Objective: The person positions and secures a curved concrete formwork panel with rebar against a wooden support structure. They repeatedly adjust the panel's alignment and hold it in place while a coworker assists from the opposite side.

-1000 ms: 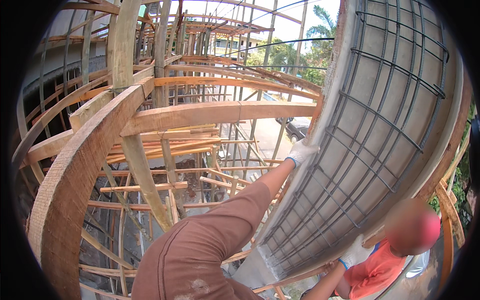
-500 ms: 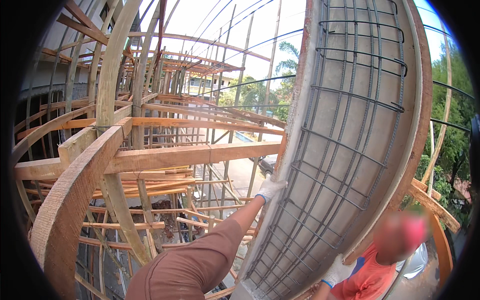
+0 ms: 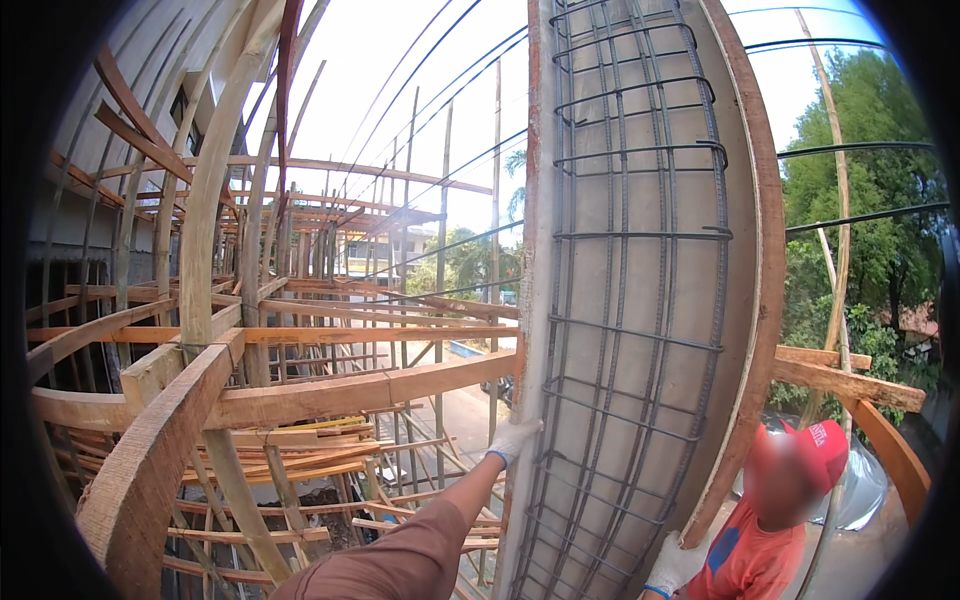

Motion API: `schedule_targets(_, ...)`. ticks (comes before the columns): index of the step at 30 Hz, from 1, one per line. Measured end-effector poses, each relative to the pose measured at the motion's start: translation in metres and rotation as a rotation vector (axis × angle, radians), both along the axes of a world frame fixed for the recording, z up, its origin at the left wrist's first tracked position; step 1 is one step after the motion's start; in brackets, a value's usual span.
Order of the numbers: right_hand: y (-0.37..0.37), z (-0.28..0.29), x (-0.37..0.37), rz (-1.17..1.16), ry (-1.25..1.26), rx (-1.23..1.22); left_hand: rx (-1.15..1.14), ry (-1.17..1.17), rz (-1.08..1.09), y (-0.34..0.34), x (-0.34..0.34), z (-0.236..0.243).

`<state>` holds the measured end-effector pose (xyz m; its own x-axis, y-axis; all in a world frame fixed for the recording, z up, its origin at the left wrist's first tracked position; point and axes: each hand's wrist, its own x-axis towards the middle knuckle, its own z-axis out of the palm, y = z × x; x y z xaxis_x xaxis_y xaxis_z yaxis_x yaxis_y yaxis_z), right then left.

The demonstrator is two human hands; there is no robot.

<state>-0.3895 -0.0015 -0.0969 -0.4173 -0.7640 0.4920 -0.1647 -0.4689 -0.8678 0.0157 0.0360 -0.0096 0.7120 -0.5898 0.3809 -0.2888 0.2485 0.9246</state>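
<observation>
A tall column form (image 3: pixel 766 250), like a long open wooden trough with a grey inner face, rises in front of me. Inside it runs a rebar cage (image 3: pixel 640 236) of long ribbed bars tied with hoops. My left hand (image 3: pixel 516 440), in a white glove with a blue cuff, is closed over the form's left edge, its arm in a brown sleeve. Low on the right edge, my right hand (image 3: pixel 677 563), gloved alike, grips the side board; its forearm is mostly cut off by the lower rim. A co-worker in a red cap (image 3: pixel 826 455) and orange shirt stands close beside it.
Thick timber beams (image 3: pixel 370 388) cross at left, joined to a wooden post (image 3: pixel 203 250). A curved-looking beam (image 3: pixel 140 470) lies close by. Scaffold poles and stacked planks fill the level below. Cables (image 3: pixel 850 148) pass behind the form; short beams (image 3: pixel 850 384) jut out at right.
The form now looks more upright and lies farther left in view. Both my hands stay on its edges. More of the co-worker's cap and head shows.
</observation>
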Motion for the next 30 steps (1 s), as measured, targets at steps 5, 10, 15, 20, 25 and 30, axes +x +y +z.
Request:
schedule_targets(5, -0.028, -0.021, -0.001, 0.03, 0.068, 0.01, -0.073, -0.012, -0.027, -0.002, 0.01, -0.001)
schedule_targets(10, -0.007, -0.001, 0.008, -0.012, 0.014, 0.047, -0.028, -0.044, 0.007, 0.005, 0.006, 0.003)
schedule_targets(15, -0.014, -0.009, 0.004, -0.058, 0.076, 0.05, -0.019, -0.019, 0.007, 0.004, -0.002, 0.004)
schedule_targets(20, -0.009, -0.003, 0.002, 0.028, 0.027, 0.072, 0.025, -0.049, 0.047, 0.003, 0.002, 0.004)
schedule_targets(25, -0.011, -0.006, 0.007, -0.013, 0.013, 0.028, 0.036, -0.055, 0.045, 0.0, 0.01, 0.001)
schedule_targets(30, -0.011, -0.007, 0.007, -0.069, 0.083, 0.038, -0.006, -0.04, 0.013, -0.003, 0.009, 0.0)
